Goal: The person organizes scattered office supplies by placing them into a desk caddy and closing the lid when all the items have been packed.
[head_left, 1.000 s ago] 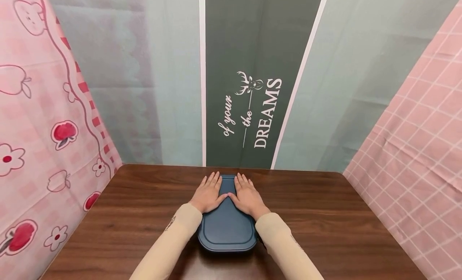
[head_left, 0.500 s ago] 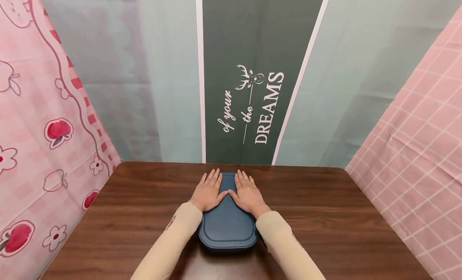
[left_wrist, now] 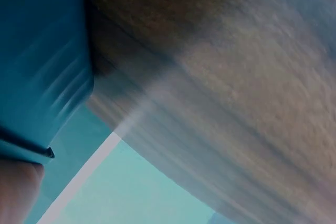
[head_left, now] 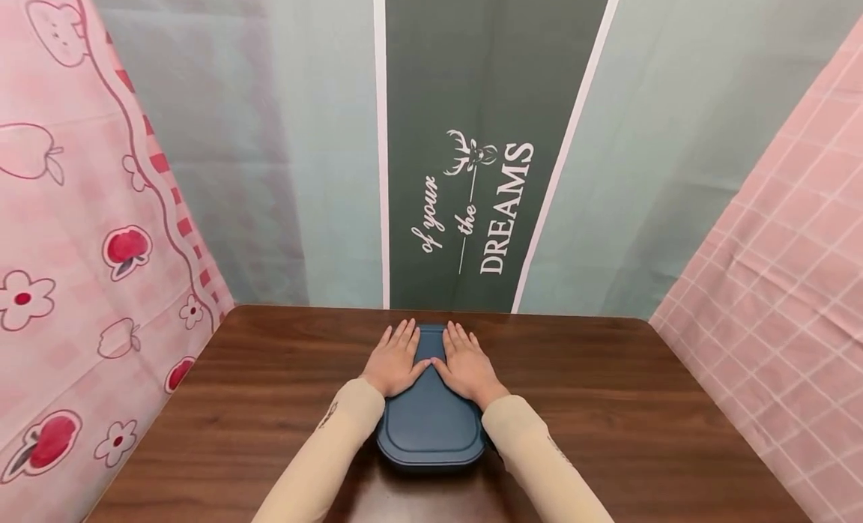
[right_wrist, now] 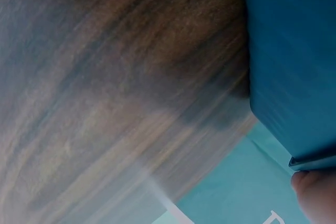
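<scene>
A dark blue lidded box [head_left: 431,425] with rounded corners lies on the wooden table, its lid on. My left hand [head_left: 393,362] rests flat on the left side of the lid, fingers straight and pointing away from me. On the right side, my right hand [head_left: 467,363] lies the same way, and the two thumbs meet near the middle of the lid. In the left wrist view the ribbed side wall of the box [left_wrist: 47,72] stands beside a fingertip [left_wrist: 18,190]. The right wrist view has the box's other side [right_wrist: 294,61] and a fingertip [right_wrist: 317,195] at the lid edge.
The brown wooden table [head_left: 270,403] spreads out on both sides of the box. Behind its far edge hangs a grey-green curtain [head_left: 452,73] with white lettering. Pink patterned cloths hang on the left [head_left: 81,231] and right [head_left: 795,268].
The head view shifts slightly. Both hands stay in place on the lid, and the box has not visibly moved on the table.
</scene>
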### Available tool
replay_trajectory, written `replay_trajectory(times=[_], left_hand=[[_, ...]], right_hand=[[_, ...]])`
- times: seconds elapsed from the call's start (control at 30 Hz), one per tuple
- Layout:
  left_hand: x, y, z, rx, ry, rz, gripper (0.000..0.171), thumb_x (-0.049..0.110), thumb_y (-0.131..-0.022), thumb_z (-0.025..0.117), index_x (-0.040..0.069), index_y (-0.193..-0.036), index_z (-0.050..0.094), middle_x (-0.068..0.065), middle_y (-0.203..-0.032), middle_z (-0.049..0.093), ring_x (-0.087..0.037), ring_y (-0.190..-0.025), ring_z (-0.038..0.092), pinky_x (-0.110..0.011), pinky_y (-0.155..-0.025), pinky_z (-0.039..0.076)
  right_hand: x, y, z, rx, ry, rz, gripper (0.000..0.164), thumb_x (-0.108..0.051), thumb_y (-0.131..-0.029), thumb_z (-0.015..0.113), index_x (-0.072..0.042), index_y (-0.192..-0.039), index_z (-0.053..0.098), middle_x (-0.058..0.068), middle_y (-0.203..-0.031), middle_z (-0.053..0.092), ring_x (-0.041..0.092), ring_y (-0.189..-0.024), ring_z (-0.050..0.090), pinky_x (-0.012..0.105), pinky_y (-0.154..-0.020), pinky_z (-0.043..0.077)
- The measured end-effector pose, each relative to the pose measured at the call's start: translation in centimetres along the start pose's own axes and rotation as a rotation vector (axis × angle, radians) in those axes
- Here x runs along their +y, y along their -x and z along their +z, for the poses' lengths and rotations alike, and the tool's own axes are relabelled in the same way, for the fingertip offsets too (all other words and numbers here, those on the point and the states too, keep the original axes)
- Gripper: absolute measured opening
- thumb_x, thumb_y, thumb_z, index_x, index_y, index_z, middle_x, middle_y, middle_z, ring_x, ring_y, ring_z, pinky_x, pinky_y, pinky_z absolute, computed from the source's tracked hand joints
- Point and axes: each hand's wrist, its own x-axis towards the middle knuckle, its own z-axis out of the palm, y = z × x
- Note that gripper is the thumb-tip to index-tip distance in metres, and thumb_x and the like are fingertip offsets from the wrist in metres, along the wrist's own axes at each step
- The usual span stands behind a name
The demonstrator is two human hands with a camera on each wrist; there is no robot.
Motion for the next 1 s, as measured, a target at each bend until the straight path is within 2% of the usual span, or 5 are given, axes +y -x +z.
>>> replay_trajectory(times=[0.27,0.43,0.63,0.77,1.0], left_hand=[[0.4,0.8,0.5,-0.037,0.03,0.004,0.068,0.046,-0.099,0.038,-0.002,-0.147,0.028,-0.017,-0.154,0.02,-0.029,-0.142,0.014,-0.044,-0.114,0.013],[0.5,2.4,-0.5,-0.024,0.056,0.073,0.069,0.044,-0.098,0.043,-0.004,-0.145,0.029,-0.019,-0.152,0.023,-0.031,-0.141,0.017,-0.044,-0.113,0.017],[1.6,5.6,-1.4,-0.027,0.029,0.132,0.065,0.041,-0.098,0.044,-0.005,-0.143,0.035,-0.019,-0.15,0.028,-0.03,-0.14,0.021,-0.043,-0.112,0.021],[2.6,7.0,-1.8,-0.003,0.013,0.15,0.06,0.037,-0.098,0.044,-0.006,-0.141,0.038,-0.018,-0.149,0.032,-0.029,-0.139,0.026,-0.042,-0.112,0.023],[2.9,7.8,-1.1,0.045,0.025,0.156,0.06,0.037,-0.099,0.042,-0.005,-0.142,0.037,-0.016,-0.149,0.033,-0.028,-0.139,0.026,-0.041,-0.112,0.022]], right_hand=[[0.5,1.6,0.2,-0.015,-0.08,-0.014,0.06,-0.034,-0.1,0.043,0.006,-0.143,0.033,0.019,-0.152,0.024,0.032,-0.141,0.019,0.048,-0.112,0.018],[0.8,3.6,-0.5,-0.016,-0.062,-0.138,0.061,-0.035,-0.098,0.045,0.005,-0.143,0.034,0.017,-0.151,0.027,0.03,-0.141,0.019,0.048,-0.112,0.017],[0.5,5.6,-0.8,-0.035,-0.047,-0.272,0.062,-0.036,-0.097,0.044,0.002,-0.144,0.034,0.015,-0.152,0.026,0.027,-0.141,0.018,0.047,-0.113,0.016],[0.1,6.1,-0.8,-0.012,-0.046,-0.29,0.062,-0.035,-0.096,0.046,0.002,-0.144,0.034,0.014,-0.152,0.027,0.027,-0.141,0.019,0.048,-0.113,0.016],[-0.2,6.6,-0.6,0.017,-0.035,-0.302,0.062,-0.037,-0.097,0.044,0.002,-0.144,0.034,0.014,-0.151,0.028,0.027,-0.141,0.02,0.05,-0.112,0.016]])
